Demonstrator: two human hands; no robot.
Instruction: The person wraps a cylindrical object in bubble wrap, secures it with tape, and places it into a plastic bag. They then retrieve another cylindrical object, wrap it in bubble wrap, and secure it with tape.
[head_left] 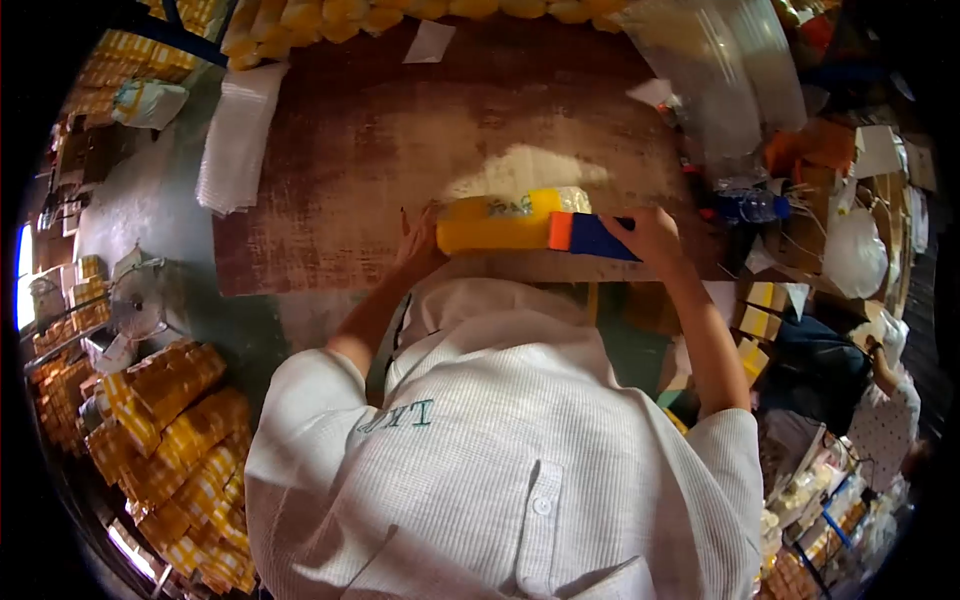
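A yellow package with dark markings and a clear wrapped right end lies near the front edge of the brown table. At its left end is my left hand, with the fingers against the package. My right hand is closed around a dark blue tool with an orange edge. That orange edge touches the lower right part of the package.
Clear plastic sleeves lie at the table's left edge, and more plastic at the back right. Yellow packages line the far edge. A fan stands at left. Another person is at the right.
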